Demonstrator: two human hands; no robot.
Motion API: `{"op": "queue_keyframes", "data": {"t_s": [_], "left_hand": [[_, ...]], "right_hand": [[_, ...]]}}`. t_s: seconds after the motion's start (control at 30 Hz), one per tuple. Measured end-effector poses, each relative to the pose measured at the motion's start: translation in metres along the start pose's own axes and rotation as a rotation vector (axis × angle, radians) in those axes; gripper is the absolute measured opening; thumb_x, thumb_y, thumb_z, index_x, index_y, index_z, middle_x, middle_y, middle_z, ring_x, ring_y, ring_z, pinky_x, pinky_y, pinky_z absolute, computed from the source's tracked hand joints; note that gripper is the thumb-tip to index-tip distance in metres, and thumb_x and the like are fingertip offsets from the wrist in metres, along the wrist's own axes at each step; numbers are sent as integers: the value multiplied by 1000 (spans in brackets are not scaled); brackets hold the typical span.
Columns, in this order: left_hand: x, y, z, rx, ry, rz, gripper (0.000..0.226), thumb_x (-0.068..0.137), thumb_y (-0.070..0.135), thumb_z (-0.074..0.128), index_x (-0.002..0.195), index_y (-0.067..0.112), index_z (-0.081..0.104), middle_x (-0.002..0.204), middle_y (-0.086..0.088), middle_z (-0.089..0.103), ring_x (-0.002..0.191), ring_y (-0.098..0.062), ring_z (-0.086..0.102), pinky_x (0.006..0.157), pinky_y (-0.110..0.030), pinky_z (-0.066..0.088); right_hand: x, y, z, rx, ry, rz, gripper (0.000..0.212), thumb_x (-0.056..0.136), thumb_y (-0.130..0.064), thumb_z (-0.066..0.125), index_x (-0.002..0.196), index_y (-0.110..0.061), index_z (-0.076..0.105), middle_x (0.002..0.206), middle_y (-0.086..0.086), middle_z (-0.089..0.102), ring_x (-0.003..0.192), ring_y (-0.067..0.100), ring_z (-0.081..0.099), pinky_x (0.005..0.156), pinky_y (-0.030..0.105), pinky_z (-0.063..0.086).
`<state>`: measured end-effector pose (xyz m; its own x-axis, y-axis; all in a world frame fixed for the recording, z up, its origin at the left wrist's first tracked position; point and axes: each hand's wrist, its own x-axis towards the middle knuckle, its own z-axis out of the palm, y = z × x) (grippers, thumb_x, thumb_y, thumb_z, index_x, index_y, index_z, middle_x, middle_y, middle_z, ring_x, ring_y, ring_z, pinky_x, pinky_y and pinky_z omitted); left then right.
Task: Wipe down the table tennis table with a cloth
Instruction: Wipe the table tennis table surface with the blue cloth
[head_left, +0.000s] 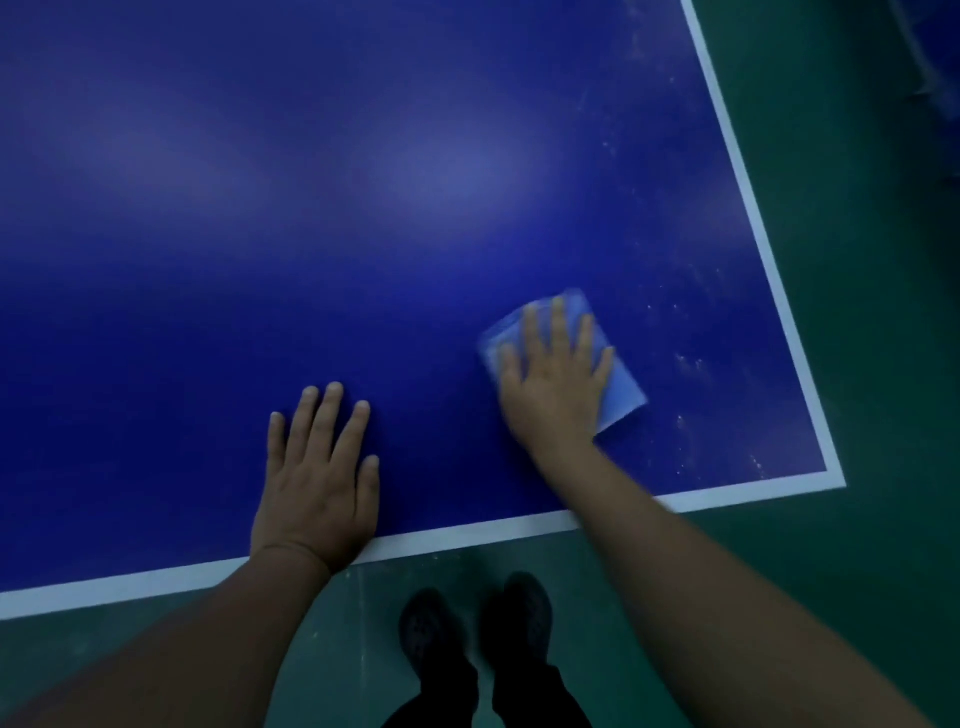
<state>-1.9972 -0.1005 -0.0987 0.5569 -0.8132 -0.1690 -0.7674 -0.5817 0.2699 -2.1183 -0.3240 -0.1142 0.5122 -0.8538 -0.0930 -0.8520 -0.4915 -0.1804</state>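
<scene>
The dark blue table tennis table (311, 234) fills most of the view, with white lines along its near and right edges meeting at the near right corner. A folded light blue cloth (621, 387) lies on the table near that corner. My right hand (556, 379) presses flat on the cloth with fingers spread, slightly blurred. My left hand (317, 478) rests flat on the bare table by the near edge, fingers apart, holding nothing. Pale specks and smears (691, 364) mark the surface to the right of the cloth.
Green floor (857, 415) lies beyond the table's right and near edges. My two dark shoes (478, 629) stand on the floor just below the near edge, between my arms.
</scene>
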Motion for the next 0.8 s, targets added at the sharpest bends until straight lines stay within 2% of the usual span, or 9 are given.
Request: {"op": "queue_keyframes", "data": {"t_s": [0.1, 0.2, 0.23, 0.3, 0.4, 0.47, 0.57, 0.67, 0.8], "left_hand": [[0, -1, 1, -5, 28, 4, 65, 95, 41, 23, 147, 8, 43, 160, -16, 26, 151, -32, 14, 121, -57, 9], [0, -2, 4, 1, 46, 14, 64, 96, 41, 23, 147, 8, 43, 160, -17, 27, 150, -32, 15, 120, -57, 9], [-1, -2, 5, 10, 50, 15, 64, 96, 42, 23, 148, 8, 42, 160, -17, 26, 151, -32, 14, 121, -57, 8], [-1, -2, 6, 30, 51, 5, 66, 96, 43, 21, 149, 9, 39, 161, -16, 24, 151, -31, 11, 121, -56, 7], [-1, -1, 5, 54, 32, -11, 68, 95, 46, 19, 151, 10, 35, 162, -14, 21, 152, -30, 8, 122, -52, 2], [-3, 1, 5, 79, 25, -22, 70, 95, 48, 17, 153, 11, 32, 163, -13, 18, 152, -28, 6, 123, -50, 1], [-6, 15, 4, 69, 77, -62, 69, 95, 47, 19, 149, 8, 38, 160, -16, 26, 150, -31, 15, 122, -51, 5], [-10, 61, 8, -24, 146, -26, 62, 95, 40, 27, 141, 4, 47, 152, -19, 39, 144, -35, 28, 121, -53, 12], [-2, 136, 29, -93, 152, 13, 61, 95, 39, 29, 141, 3, 48, 153, -17, 39, 146, -33, 28, 122, -50, 10]], "right_hand": [[-75, 5, 4, -52, -73, -375, 60, 101, -58, 26, 156, -35, 25, 166, -5, 14, 154, 27, 6, 119, 59, 7], [-91, 65, -13, -103, -118, -511, 59, 101, -56, 28, 155, -34, 28, 165, -4, 17, 153, 27, 9, 117, 62, 17], [-85, 81, -20, -133, -129, -479, 59, 101, -58, 24, 156, -36, 23, 166, -5, 12, 154, 26, 5, 118, 61, 15], [-66, 92, -24, -123, -158, -267, 61, 101, -60, 18, 157, -38, 12, 166, -9, 0, 154, 22, -5, 120, 58, 5], [-52, 53, -14, 16, -90, 105, 61, 101, -60, 14, 157, -39, 2, 166, -10, -10, 153, 23, -11, 120, 56, -7], [-58, 21, -4, 58, -94, 63, 61, 100, -59, 9, 156, -38, -1, 166, -8, -13, 152, 25, -14, 119, 55, -13], [-71, 17, 2, 42, -149, -176, 61, 100, -59, 8, 157, -37, 3, 166, -8, -10, 151, 24, -17, 117, 53, -17], [-62, 81, -6, 30, -123, -160, 58, 101, -59, 9, 155, -41, -1, 166, -11, -10, 152, 21, -14, 119, 51, -13], [-35, 216, -39, -26, -49, 185, 58, 101, -60, 7, 155, -43, -4, 165, -12, -8, 153, 21, -5, 122, 54, -1]]}}
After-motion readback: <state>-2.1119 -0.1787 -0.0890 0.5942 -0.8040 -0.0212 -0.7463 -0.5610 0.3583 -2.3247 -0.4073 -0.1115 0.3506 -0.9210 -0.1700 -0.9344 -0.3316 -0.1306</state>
